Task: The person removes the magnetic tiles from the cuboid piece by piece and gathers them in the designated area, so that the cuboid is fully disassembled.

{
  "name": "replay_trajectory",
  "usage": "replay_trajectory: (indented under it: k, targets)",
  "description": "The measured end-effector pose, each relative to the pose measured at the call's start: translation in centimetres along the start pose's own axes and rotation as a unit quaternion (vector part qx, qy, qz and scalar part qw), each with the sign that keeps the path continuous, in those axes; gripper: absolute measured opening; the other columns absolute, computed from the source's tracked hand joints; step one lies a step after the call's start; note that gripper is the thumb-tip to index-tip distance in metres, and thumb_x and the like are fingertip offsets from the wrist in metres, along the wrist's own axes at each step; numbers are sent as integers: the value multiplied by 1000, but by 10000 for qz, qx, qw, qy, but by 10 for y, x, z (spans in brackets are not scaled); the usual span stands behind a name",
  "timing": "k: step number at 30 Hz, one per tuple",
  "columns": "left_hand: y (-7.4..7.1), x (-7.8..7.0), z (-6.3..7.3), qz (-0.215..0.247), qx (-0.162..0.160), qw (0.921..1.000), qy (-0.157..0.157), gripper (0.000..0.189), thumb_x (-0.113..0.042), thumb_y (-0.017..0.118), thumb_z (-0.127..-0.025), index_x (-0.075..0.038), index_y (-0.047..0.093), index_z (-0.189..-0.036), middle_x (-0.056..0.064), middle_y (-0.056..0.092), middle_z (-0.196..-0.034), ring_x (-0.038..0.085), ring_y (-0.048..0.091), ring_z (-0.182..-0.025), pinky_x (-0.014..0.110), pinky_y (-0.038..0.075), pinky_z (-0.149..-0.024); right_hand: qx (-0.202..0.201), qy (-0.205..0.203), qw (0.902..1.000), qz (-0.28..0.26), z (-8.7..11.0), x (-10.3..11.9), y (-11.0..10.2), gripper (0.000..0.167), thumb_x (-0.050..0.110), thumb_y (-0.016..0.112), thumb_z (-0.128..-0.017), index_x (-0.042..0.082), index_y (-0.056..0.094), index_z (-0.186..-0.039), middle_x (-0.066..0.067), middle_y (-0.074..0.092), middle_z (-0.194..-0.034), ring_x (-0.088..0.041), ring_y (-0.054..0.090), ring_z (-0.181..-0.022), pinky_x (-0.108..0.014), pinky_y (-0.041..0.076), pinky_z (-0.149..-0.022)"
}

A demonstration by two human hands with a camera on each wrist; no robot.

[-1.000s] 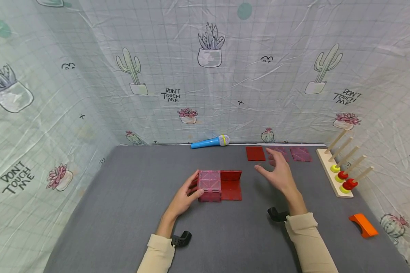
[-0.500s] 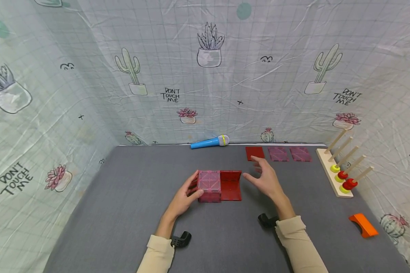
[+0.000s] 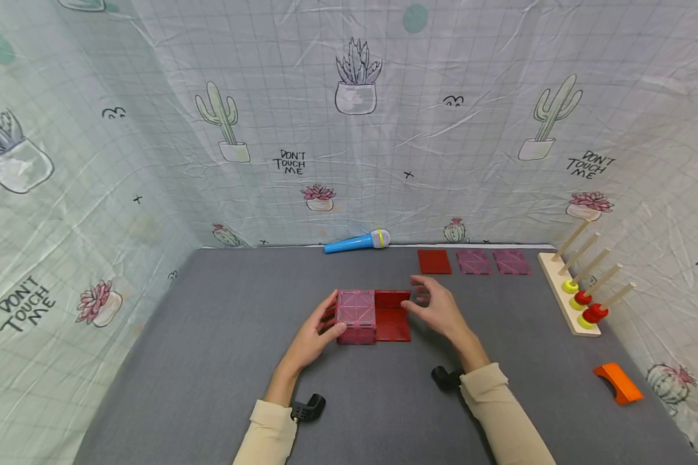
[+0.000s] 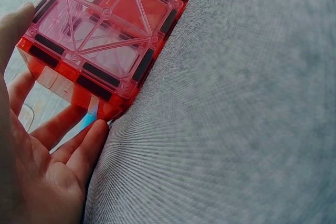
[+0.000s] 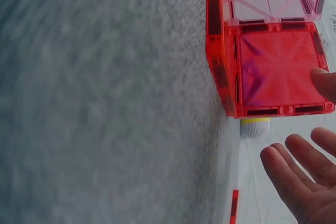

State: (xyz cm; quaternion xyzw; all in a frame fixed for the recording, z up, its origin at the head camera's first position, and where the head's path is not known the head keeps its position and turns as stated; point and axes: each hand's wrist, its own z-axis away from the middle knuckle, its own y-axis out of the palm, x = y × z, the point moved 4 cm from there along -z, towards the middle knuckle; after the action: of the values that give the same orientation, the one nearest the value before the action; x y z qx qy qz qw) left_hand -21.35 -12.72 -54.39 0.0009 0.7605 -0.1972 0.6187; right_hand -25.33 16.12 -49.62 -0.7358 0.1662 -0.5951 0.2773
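Note:
A box of see-through pink and red magnetic tiles point(image 3: 357, 309) stands on the grey table. My left hand point(image 3: 309, 339) holds its left side, thumb at the near edge and fingers along the side wall; the left wrist view shows the fingertips against the red wall. Joined to the box's right side are a flat red tile point(image 3: 392, 325) and an upright red tile point(image 3: 388, 298) at its back. Beside the upright tile's right edge is my right hand point(image 3: 442, 315), thumb and fingers spread apart. In the right wrist view, its thumb point(image 5: 324, 83) overlaps the upright red tile.
Along the back edge lie a blue toy microphone point(image 3: 355, 243), a loose red tile point(image 3: 434, 261) and two pink tiles point(image 3: 474, 262). A wooden peg board point(image 3: 567, 294) with red and yellow rings stands at right, and an orange arch block point(image 3: 618, 383) lies nearer.
My right hand has moved left and toward me, from over the loose tiles to the upright red tile's right edge. My left hand and the box have stayed put.

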Motion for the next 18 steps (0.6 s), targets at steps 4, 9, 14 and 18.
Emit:
replay_trajectory:
  k: [4, 9, 14, 18]
  targets:
    - [-1, 1, 0, 90, -41, 9999, 41, 74, -19, 65, -96, -29, 27, -159, 6, 36, -162, 31, 39, -146, 56, 38, -115, 133, 66, 9998, 103, -2, -1, 4, 57, 20, 76, -89, 2, 55, -138, -21, 61, -134, -37, 68, -111, -50, 56, -94]
    - [-2, 1, 2, 73, -59, 10000, 29, 73, -23, 66, -96, -34, 29, -158, 1, 38, -160, 26, 41, -145, 53, 40, -115, 283, 180, 9990, 298, -4, -3, 9, 49, 21, 75, -90, 2, 59, -133, -20, 65, -128, -35, 69, -107, -48, 59, -89]
    - [-1, 2, 2, 2, -66, 10000, -71, 73, -27, 66, -96, -38, 28, -157, -3, 38, -160, 23, 41, -145, 51, 40, -115, 351, 142, 9979, 521, -5, -2, 11, 44, 19, 74, -91, 0, 62, -129, -20, 68, -120, -32, 69, -101, -45, 60, -85]
    - [-1, 2, 2, -24, -61, 9999, -92, 73, -28, 66, -96, -39, 27, -157, -2, 38, -160, 24, 40, -145, 52, 40, -115, 322, 91, 9975, 622, -5, -2, 12, 37, 19, 73, -92, 2, 65, -123, -17, 70, -115, -28, 68, -96, -44, 60, -84]
